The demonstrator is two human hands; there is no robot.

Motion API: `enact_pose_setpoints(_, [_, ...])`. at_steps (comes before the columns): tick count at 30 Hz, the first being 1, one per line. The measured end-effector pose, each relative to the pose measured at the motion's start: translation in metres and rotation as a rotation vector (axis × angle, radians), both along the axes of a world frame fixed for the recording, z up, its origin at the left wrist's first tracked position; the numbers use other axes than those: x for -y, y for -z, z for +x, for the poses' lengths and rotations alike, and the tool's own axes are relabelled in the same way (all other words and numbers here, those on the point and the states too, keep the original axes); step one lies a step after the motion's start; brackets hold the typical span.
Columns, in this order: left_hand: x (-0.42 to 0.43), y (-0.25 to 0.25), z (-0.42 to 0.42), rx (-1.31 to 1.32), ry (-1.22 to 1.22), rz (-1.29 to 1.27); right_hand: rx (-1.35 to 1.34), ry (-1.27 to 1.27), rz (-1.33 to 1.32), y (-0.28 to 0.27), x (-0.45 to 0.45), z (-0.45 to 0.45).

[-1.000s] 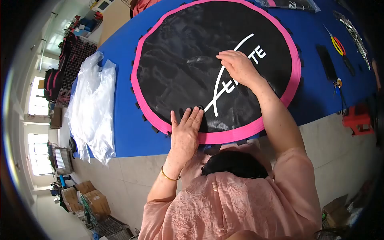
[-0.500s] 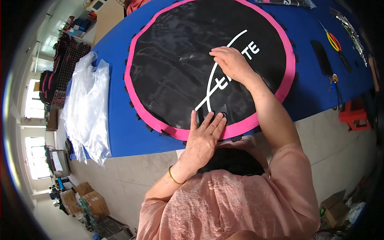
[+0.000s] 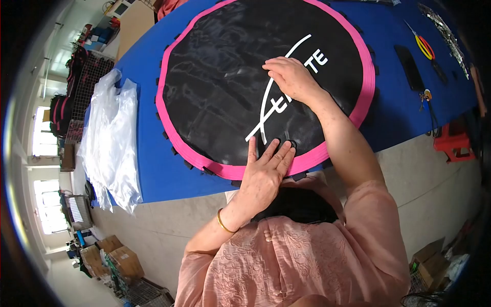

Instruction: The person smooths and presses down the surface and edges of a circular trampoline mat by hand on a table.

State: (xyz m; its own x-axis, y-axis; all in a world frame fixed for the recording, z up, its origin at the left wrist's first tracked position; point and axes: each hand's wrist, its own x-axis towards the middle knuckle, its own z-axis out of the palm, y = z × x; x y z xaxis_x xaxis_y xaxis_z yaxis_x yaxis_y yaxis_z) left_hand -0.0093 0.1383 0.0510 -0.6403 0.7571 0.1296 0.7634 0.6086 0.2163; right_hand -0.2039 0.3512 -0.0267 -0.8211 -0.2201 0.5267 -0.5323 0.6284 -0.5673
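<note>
A round black mat [image 3: 215, 102] with a wide pink border and small black tabs around its rim, like a trampoline mat, lies flat on the blue table [image 3: 153, 176]. White lettering and crossing curved lines [image 3: 263, 115] are printed on it. My left hand [image 3: 266, 166] rests palm down across the near pink border, its fingers spread onto the black fabric. Over the middle of the print is my right hand [image 3: 291, 77], fingers stretched out and slightly bent, covering some letters. I see nothing held in it. Whether its palm touches the fabric is hidden.
Clear plastic bags [image 3: 110, 143] hang over the table's left edge. At the right lie a phone [image 3: 409, 67], yellow-and-red handled scissors [image 3: 424, 47], keys [image 3: 425, 97] and a pile of shiny metal pieces [image 3: 445, 36]. A red stool [image 3: 452, 146] stands beyond the table's edge.
My left hand has slid slightly to the right along the near border. My right hand stays over the print. The whole view has shifted a little.
</note>
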Motion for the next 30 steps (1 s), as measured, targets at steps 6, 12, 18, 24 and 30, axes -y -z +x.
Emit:
enact_pose_setpoints(6, [-0.009, -0.002, -0.009, -0.026, -0.006, 0.022, 0.008, 0.007, 0.003, -0.003, 0.002, 0.003])
enact_pose_setpoints(12, [0.005, -0.005, 0.002, 0.004, -0.002, -0.045, 0.019, -0.007, -0.009, -0.003, 0.0, 0.001])
enact_pose_setpoints(18, [-0.008, 0.002, -0.005, -0.019, -0.01, 0.037, 0.009, 0.015, 0.024, -0.002, 0.001, 0.002])
enact_pose_setpoints(24, [0.009, -0.004, 0.003, -0.019, -0.028, -0.037, 0.022, -0.002, 0.003, -0.002, 0.0, 0.003])
enact_pose_setpoints(30, [0.036, -0.009, -0.009, -0.048, -0.22, -0.126, 0.034, -0.002, 0.012, -0.002, 0.0, 0.001])
